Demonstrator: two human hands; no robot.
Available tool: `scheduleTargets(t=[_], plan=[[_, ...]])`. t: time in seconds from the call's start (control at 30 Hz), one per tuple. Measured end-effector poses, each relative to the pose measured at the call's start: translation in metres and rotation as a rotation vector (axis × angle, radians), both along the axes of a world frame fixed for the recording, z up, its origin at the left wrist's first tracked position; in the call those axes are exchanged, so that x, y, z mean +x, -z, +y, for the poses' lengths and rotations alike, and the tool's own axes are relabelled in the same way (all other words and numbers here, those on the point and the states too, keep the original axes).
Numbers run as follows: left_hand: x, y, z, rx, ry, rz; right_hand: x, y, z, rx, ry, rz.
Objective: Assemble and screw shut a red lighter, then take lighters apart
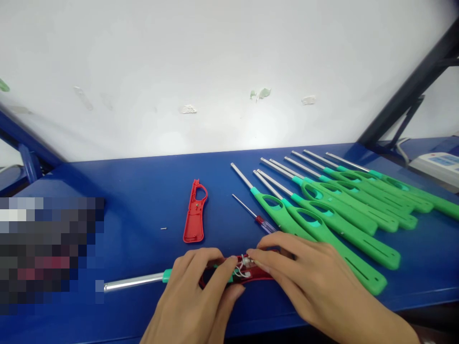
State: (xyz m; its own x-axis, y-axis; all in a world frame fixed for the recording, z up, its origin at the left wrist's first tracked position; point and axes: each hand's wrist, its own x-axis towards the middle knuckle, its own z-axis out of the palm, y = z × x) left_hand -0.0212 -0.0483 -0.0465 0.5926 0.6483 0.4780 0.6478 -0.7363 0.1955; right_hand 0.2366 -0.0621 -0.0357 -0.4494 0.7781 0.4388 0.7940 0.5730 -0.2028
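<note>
Head view. White wall [215, 57] beyond both hands; blue table [143, 200] under them. Green lighters [340, 208], a fan of them, beyond and to the right of the right hand, nearest ones partly behind it.

Opened lighter [259, 274] lies across the near part of the table, between the hands. Left hand [193, 291] wraps its front half; right hand [304, 272] has its fingers closed about the rear half, thumb and finger at the exposed insides. Whether those fingertips pinch a loose part, cannot tell.

Handling, by judgement: light overall, stiff plastic, walls rather smooth. Metal tube [134, 282], out to the left of the left hand, probably rigid and slick; long enough to tip or swing the body. Best hold: the body just behind the green collar [167, 275], with the rear steadied by its side walls.

Red half-shell [193, 222] beyond the left hand: thin, likely flexes; take it by its edges. Screwdriver [263, 220] just beyond the right hand; grip at the handle.

White wires [239, 271] between the fingertips: soft, fragile, easily snagged. Tiny metal pin [164, 228], perhaps a screw, beyond the left hand: would roll; fingertip pinch only.
</note>
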Motion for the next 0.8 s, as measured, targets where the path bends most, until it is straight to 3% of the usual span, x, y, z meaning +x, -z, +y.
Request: scheduleTargets(t=[0.47, 0.8], plan=[[0.0053, -0.0045, 0.0024, -0.091, 0.021, 0.034, -0.0013, 0.0032, -0.0009, 0.071, 0.053, 0.001], [0.0025, -0.004, -0.0002, -0.008, -0.003, 0.086, -0.0011, -0.0013, -0.0011, 0.051, 0.023, -0.01]])
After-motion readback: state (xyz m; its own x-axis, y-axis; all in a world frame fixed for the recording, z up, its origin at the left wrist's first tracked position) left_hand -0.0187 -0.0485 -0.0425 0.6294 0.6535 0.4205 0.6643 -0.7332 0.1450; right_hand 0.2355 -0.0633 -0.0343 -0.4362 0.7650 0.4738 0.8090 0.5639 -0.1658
